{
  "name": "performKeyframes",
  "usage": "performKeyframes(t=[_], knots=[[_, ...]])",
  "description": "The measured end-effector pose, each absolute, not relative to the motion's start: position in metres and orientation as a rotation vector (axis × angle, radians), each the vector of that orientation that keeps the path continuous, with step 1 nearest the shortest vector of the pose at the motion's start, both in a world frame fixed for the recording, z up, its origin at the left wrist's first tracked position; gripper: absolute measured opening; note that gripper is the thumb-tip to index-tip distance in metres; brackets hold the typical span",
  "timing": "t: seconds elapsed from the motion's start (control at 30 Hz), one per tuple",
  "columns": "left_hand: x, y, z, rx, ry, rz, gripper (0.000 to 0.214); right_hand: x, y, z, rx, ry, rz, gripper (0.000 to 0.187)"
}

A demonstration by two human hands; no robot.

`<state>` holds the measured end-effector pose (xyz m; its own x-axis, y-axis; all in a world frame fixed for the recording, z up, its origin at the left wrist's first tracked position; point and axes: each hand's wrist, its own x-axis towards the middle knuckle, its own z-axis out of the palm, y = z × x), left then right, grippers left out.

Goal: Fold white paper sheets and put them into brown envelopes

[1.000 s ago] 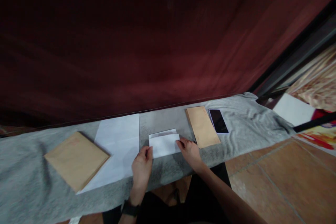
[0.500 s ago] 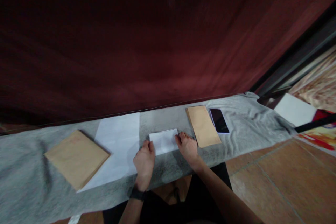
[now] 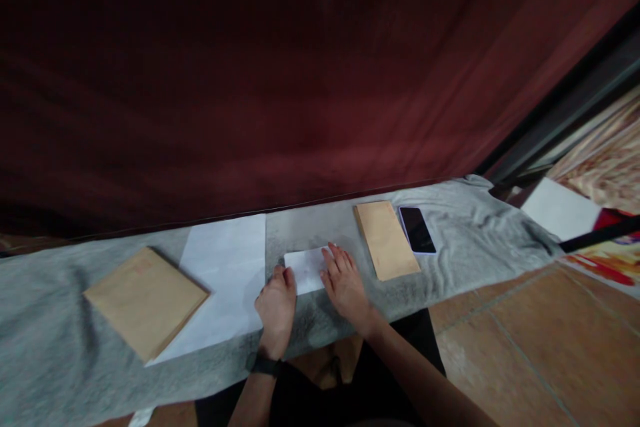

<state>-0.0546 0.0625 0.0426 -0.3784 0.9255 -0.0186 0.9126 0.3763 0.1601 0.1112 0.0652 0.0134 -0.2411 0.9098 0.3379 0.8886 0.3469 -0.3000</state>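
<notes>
A folded white paper (image 3: 306, 264) lies on the grey cloth (image 3: 60, 347) that covers the narrow table. My left hand (image 3: 277, 307) rests at the paper's left edge, fingers curled onto its corner. My right hand (image 3: 343, 283) lies flat on the paper's right half, fingers stretched out and pressing down, hiding that part of the sheet.
A stack of white sheets (image 3: 225, 280) lies left of the hands, with a brown envelope (image 3: 145, 300) partly on it. A second brown envelope (image 3: 386, 238) and a dark phone (image 3: 417, 229) lie to the right. A dark red curtain (image 3: 280, 80) hangs behind; tiled floor (image 3: 540, 347) at right.
The paper's upper fold has been closed down, so it looks smaller. My right hand slid left from the paper's right edge onto its top and flattened. My left hand barely moved.
</notes>
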Motion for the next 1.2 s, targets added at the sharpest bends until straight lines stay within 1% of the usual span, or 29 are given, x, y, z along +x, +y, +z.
performKeyframes(t=[0.1, 0.33, 0.7, 0.8, 0.87, 1.0, 1.1, 1.2], knots=[[-0.055, 0.063, 0.042, 1.687, 2.512, 0.197, 0.041, 0.106, 0.058, 0.007, -1.521, -2.253, 0.088, 0.053], [-0.056, 0.064, 0.040, 1.673, 2.513, 0.216, 0.040, 0.103, 0.055, -0.004, -1.620, -2.242, 0.067, 0.051], [-0.051, 0.061, 0.042, 1.667, 2.530, 0.199, 0.042, 0.099, 0.054, -0.003, -1.731, -2.178, 0.072, 0.051], [-0.054, 0.060, 0.042, 1.673, 2.563, 0.252, 0.040, 0.099, 0.054, -0.003, -1.732, -2.179, 0.067, 0.052], [-0.055, 0.059, 0.041, 1.760, 2.556, 0.365, 0.039, 0.098, 0.054, -0.003, -1.735, -2.179, 0.063, 0.052], [-0.042, 0.056, 0.030, 2.161, 2.210, 0.628, 0.042, 0.098, 0.054, -0.004, -1.738, -2.199, 0.066, 0.052], [-0.027, 0.052, 0.016, 2.327, 1.989, 0.620, 0.047, 0.098, 0.054, -0.006, -1.742, -2.219, 0.066, 0.052], [-0.020, 0.047, 0.004, 2.372, 1.942, 0.563, 0.052, 0.099, 0.053, -0.008, -1.734, -2.229, 0.049, 0.054]])
